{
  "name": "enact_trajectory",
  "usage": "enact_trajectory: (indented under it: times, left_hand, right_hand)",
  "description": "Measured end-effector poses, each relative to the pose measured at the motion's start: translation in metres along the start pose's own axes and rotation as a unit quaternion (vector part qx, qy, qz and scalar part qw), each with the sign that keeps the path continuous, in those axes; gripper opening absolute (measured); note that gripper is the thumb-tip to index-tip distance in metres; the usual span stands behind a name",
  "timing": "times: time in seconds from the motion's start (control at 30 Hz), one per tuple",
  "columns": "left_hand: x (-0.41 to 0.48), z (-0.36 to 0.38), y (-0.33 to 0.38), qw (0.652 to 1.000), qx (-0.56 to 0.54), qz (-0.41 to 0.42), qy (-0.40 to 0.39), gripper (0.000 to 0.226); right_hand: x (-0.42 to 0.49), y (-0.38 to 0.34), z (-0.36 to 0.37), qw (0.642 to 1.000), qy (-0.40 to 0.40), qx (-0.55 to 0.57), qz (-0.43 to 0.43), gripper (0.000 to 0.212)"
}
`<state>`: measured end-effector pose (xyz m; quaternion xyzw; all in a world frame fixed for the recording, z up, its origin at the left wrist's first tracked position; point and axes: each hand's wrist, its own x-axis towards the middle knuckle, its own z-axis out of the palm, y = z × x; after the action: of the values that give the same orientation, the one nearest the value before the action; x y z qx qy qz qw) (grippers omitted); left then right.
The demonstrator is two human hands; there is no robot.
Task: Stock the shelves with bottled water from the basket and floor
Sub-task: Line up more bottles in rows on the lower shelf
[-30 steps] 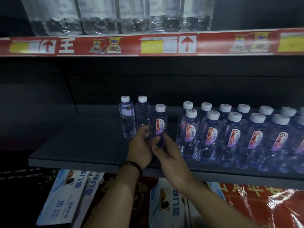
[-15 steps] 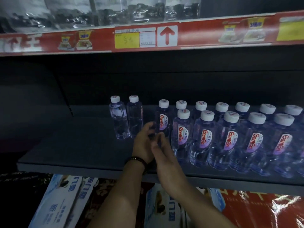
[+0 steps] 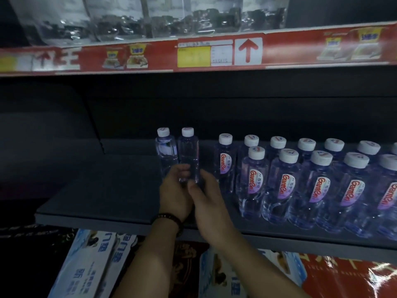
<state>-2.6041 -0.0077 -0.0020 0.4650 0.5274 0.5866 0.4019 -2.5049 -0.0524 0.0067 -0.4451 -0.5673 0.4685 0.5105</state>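
**Step in hand (judged):** seating one bottle into the rear row on the shelf point(image 3: 103, 190).

**Grip state.** The left hand point(image 3: 175, 192), just left of frame centre, has its fingers curled round the lower left of the held bottle point(image 3: 189, 153). The right hand point(image 3: 207, 201) brackets the bottle's foot, thumb in front and forefinger at its right side. Both hands appear to be closed on it. How firm the hold is cannot be told.

**Position.** The held bottle stands upright at frame centre, just beside the end bottle point(image 3: 166, 150) on its left. A gap separates it from the labelled bottle point(image 3: 225, 162) on its right.

**Procedure.**
1. The operator should hold the bottle low, as it is now, so that it does not tip.
2. The bottle should be turned until its label faces front, like the stocked rows point(image 3: 318, 186) at right.
3. It should then be slid right along the shelf to close the gap, without nudging its neighbours.

**Appearance.** The bottle is clear plastic with a faint violet tint and a white screw cap. It is filled. No label is visible from the front.
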Motion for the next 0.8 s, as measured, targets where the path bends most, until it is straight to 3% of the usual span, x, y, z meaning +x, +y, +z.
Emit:
enact_trajectory:
  times: [0.03, 0.13, 0.27, 0.4, 0.5, 0.63, 0.8]
  left_hand:
    - [0.001, -0.007, -0.002, 0.998, 0.051, 0.031, 0.014, 0.027]
    - [0.007, -0.022, -0.009, 0.992, 0.113, 0.043, 0.029, 0.046]
    - [0.012, -0.035, -0.018, 0.989, 0.141, 0.033, -0.014, 0.061]
    - [0.015, -0.045, -0.019, 0.989, 0.142, 0.029, -0.038, 0.069]
    - [0.013, -0.048, -0.016, 0.991, 0.114, 0.033, -0.057, 0.064]
    - [0.016, -0.046, -0.019, 0.996, 0.066, 0.032, -0.056, 0.042]
    - [0.013, -0.044, -0.022, 0.996, 0.054, 0.045, -0.050, 0.037]
  right_hand:
    - [0.013, -0.001, 0.004, 0.999, 0.006, 0.036, 0.014, 0.027]
    - [0.048, -0.001, 0.014, 0.994, 0.030, 0.084, 0.061, 0.026]
    - [0.069, -0.003, 0.019, 0.990, 0.053, 0.077, 0.110, 0.071]
    - [0.066, -0.001, 0.026, 0.992, 0.073, 0.036, 0.096, 0.045]
    - [0.059, 0.007, 0.034, 0.990, 0.067, -0.092, 0.083, 0.085]
    - [0.044, 0.011, 0.040, 0.994, 0.034, -0.074, 0.068, 0.063]
    - [0.029, 0.011, 0.039, 0.998, 0.028, -0.011, 0.053, 0.057]
